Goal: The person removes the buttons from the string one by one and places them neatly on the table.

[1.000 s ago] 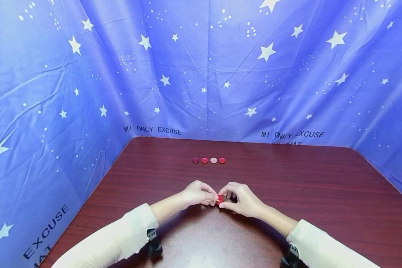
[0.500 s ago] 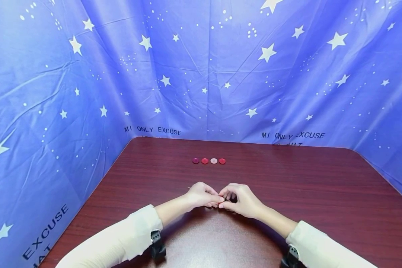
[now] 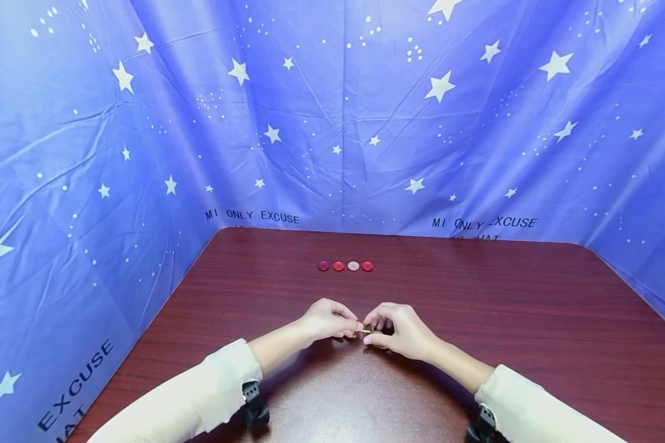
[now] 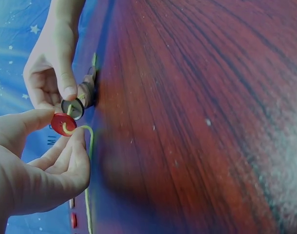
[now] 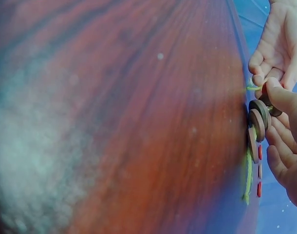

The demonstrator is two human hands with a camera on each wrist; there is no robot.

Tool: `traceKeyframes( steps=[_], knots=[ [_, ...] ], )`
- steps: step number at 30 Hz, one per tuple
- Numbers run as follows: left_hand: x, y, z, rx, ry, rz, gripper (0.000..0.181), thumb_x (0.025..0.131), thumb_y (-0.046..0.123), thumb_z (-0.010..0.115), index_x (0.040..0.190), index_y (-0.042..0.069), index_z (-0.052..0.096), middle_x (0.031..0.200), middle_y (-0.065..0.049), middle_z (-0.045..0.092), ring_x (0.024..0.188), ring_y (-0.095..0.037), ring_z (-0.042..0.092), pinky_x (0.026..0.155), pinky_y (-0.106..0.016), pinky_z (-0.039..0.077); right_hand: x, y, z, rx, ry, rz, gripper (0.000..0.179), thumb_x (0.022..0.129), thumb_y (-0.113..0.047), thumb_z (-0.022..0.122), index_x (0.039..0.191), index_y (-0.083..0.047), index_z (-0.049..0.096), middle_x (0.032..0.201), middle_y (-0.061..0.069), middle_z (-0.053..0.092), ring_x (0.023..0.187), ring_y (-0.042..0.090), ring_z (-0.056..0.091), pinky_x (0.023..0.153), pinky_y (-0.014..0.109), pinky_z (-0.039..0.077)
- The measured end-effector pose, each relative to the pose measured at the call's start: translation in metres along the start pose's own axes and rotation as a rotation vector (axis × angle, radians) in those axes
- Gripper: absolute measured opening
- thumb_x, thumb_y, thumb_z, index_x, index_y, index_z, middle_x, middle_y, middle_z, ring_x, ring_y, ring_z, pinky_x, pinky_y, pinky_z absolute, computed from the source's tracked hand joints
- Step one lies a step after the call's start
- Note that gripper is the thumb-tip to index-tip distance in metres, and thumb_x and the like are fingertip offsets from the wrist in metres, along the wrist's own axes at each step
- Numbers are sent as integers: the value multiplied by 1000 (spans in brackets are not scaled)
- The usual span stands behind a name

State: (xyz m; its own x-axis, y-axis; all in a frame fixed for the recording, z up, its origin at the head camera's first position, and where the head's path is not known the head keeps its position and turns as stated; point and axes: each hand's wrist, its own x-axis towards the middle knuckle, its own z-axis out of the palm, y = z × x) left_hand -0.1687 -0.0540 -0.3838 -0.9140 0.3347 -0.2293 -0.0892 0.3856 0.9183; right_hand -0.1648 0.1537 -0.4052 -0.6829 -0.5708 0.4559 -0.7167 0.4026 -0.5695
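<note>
In the left wrist view my left hand (image 4: 46, 165) pinches a red button (image 4: 64, 124) between thumb and fingertips. Yellow-green cord (image 4: 91, 146) passes through this button and hangs down past the fingers. Right beside it is a dark button (image 4: 76, 110), pinched by my right hand (image 4: 51, 68). Behind the dark button, more strung brown and dark buttons (image 5: 256, 124) hang along the cord in the right wrist view, ending at a loose cord tail (image 5: 246, 195). From the head view, my left hand (image 3: 327, 321) and right hand (image 3: 401, 332) nearly meet over the table.
A row of loose buttons lies farther back on the dark red wooden table (image 3: 476, 295): purple (image 3: 324, 266), red (image 3: 338, 266), pale pink (image 3: 353, 266) and another red at the right end. A blue star-printed curtain (image 3: 310, 111) encloses the table's back and sides.
My left hand moved right against the right hand, then drew back left. The red button, facing the head camera earlier, is now mostly hidden there; a short stretch of cord shows between the hands.
</note>
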Motion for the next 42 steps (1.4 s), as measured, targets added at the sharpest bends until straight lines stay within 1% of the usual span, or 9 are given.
traceKeyframes(
  steps=[4,8,10,15,19,26,32,37,42],
  knots=[
    [-1,0,-4,-26,-10,-2,24,82,18,74,97,-1,71,88,-15,76,80,-14,74,71,-25,60,0,0,0,-3,1,-10,22,73,-16,83,90,-11,70,77,0,67,64,8,57,54,20,49],
    [-3,1,-7,-59,-21,-6,25,83,15,73,99,-3,69,92,-17,75,84,-17,74,75,-27,60,-1,1,1,-24,-10,-8,20,73,-16,82,88,-12,70,77,0,68,66,8,58,55,18,48],
    [-3,1,-7,-68,-22,-6,25,83,14,73,100,-4,69,92,-18,75,84,-17,74,76,-28,60,-2,1,1,-38,-23,-11,23,72,-18,83,89,-11,69,77,0,67,66,8,58,55,18,48],
    [-3,0,-9,-68,-23,-13,24,83,15,72,100,-3,69,92,-16,75,84,-15,74,76,-27,60,-4,3,-1,-57,-84,-46,35,70,-23,85,97,-9,68,80,1,65,68,9,56,55,16,47],
    [-2,-1,-11,-66,-22,-23,24,83,15,72,100,-2,70,93,-15,75,84,-14,73,75,-26,60,-5,3,-1,-61,-108,-54,37,70,-21,85,99,-7,68,79,1,64,65,7,54,54,15,46],
    [-1,-3,-13,-51,-15,-21,24,83,16,73,99,-1,70,92,-15,75,84,-15,74,75,-26,60,-5,2,2,-60,-113,-56,25,74,-18,82,93,-9,68,76,0,60,64,5,52,53,14,46],
    [-2,-5,-14,-45,-8,-19,23,83,16,72,99,-1,69,92,-15,76,81,-12,73,73,-25,60,-5,2,4,-53,-86,-72,18,78,-14,79,90,-10,67,76,0,60,62,5,52,51,12,44],
    [-4,-5,-14,-50,-5,-14,25,83,16,73,100,-2,69,93,-17,75,85,-16,74,74,-26,60,-6,3,4,-44,-75,-83,20,78,-14,79,92,-10,66,77,-1,62,62,7,53,51,13,43],
    [-4,-3,-14,-50,-1,-6,25,83,16,73,100,-3,69,93,-17,75,84,-17,74,76,-28,60,-4,2,4,-66,-84,-77,28,75,-20,82,95,-9,66,77,0,62,65,7,54,53,13,45]
  ],
)
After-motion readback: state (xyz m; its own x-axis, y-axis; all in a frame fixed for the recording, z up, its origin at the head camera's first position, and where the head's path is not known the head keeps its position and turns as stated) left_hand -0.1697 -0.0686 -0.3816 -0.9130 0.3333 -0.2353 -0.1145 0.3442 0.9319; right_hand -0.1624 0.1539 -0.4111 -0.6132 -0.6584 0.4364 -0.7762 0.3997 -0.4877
